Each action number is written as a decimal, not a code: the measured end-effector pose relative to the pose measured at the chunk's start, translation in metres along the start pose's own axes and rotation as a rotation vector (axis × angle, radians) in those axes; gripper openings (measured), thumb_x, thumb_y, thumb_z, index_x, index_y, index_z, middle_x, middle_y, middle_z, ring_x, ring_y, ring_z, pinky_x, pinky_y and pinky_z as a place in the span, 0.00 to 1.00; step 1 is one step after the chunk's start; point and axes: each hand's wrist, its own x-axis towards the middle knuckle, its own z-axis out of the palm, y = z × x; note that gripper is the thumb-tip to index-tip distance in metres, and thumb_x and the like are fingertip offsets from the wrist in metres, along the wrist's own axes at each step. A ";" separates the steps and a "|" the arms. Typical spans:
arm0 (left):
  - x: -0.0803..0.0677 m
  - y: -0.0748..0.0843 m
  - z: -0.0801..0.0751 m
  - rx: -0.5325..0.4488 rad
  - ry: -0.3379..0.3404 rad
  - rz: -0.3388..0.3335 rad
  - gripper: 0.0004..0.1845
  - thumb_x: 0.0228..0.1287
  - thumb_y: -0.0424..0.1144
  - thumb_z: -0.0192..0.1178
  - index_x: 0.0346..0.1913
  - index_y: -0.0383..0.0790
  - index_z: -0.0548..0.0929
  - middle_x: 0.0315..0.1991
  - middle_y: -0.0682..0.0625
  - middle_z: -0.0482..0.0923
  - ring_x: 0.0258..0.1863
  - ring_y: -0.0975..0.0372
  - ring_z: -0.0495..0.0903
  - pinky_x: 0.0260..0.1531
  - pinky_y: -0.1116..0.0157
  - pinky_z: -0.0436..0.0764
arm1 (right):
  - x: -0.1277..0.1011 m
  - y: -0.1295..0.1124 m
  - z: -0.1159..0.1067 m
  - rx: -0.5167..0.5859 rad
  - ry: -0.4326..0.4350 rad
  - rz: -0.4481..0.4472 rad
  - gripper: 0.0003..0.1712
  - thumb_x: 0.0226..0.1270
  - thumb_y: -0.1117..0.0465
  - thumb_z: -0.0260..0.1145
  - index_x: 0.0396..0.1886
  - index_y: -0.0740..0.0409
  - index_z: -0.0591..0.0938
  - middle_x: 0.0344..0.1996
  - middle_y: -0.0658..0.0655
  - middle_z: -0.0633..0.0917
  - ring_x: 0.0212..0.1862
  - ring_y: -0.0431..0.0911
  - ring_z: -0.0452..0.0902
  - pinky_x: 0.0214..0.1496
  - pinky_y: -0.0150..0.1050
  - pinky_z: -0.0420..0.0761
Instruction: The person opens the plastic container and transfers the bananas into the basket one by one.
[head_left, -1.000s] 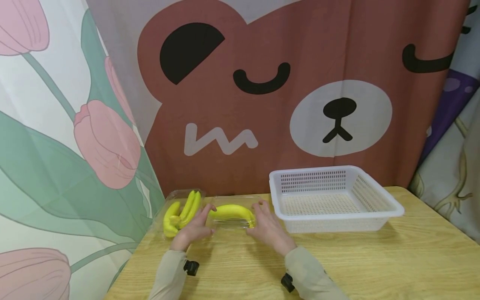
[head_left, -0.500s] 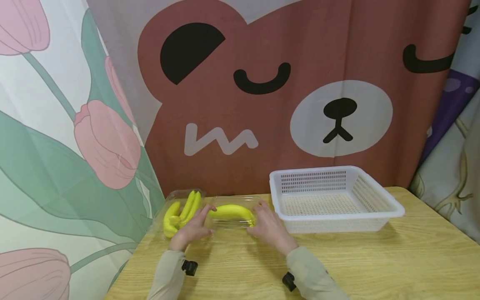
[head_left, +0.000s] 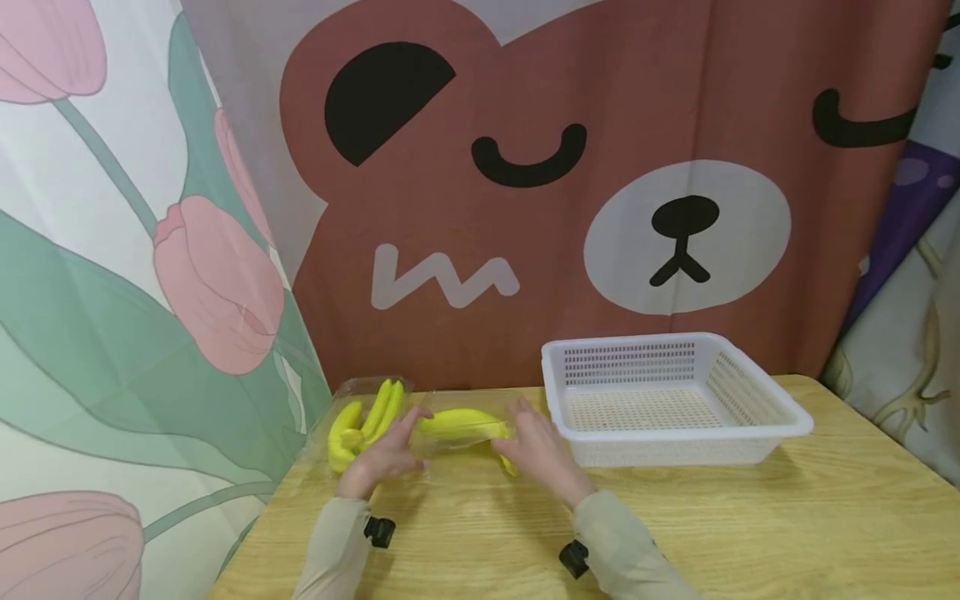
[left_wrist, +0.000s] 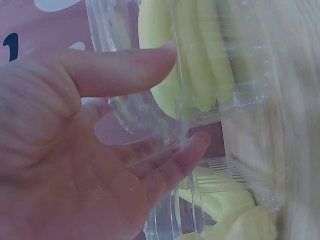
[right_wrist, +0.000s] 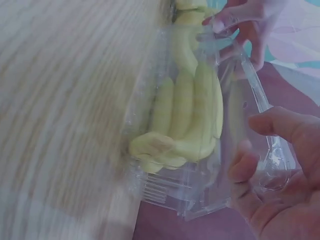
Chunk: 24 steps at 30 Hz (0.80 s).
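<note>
- The right hand [head_left: 542,454] bends its thumb and fingers around the edge of the clear lid [right_wrist: 258,89]; from the right wrist view it seems to pinch that rim, with little gap between the digits.
- The left hand [head_left: 384,454] is at the other end of the same lid, thumb and fingers fairly straight and spread well apart. Its thumb tip touches the plastic and some fingers show through it; no firm grip is plain.
- Just now the lid has lifted: half a second ago its near edge lay low in front of the fruit, and in the head view it now slants up across it. A yellow tip shows below that edge beside the right hand.
- For the work in hand, I judge that this box is coming open and no longer sealed along its near side, though the lid is only part-way up.
- The bananas [right_wrist: 183,107] lie in the clear base [right_wrist: 162,195] under the tilted lid, between the two hands; neither hand appears to hold the fruit.
- Beside the left hand is a second clear box [head_left: 365,384] with more yellow fruit [head_left: 343,421] inside, unchanged over these frames.
- The white basket [head_left: 675,451] stands to the right of the right hand, likewise unmoved.
- All of it rests on the wooden table [head_left: 480,542], with a bear-print curtain [head_left: 435,350] behind.
</note>
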 end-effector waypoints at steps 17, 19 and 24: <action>0.003 0.002 0.001 -0.147 0.041 -0.044 0.60 0.49 0.21 0.72 0.78 0.35 0.40 0.72 0.27 0.51 0.57 0.37 0.71 0.47 0.48 0.80 | 0.005 -0.013 -0.019 0.112 0.072 0.132 0.45 0.68 0.46 0.66 0.77 0.59 0.59 0.55 0.65 0.81 0.30 0.44 0.79 0.40 0.47 0.82; 0.003 0.001 0.002 -0.153 0.041 -0.094 0.63 0.49 0.23 0.73 0.77 0.34 0.35 0.72 0.27 0.53 0.50 0.40 0.76 0.41 0.52 0.82 | 0.005 -0.013 -0.019 0.141 0.089 0.142 0.44 0.70 0.46 0.64 0.77 0.56 0.56 0.50 0.62 0.83 0.41 0.48 0.83 0.43 0.47 0.83; 0.002 -0.001 0.001 -0.198 0.043 -0.161 0.65 0.51 0.28 0.75 0.77 0.37 0.32 0.69 0.28 0.60 0.49 0.43 0.79 0.39 0.55 0.82 | 0.006 -0.011 -0.018 0.180 0.150 0.122 0.33 0.74 0.47 0.59 0.70 0.56 0.62 0.56 0.60 0.79 0.52 0.52 0.80 0.48 0.50 0.82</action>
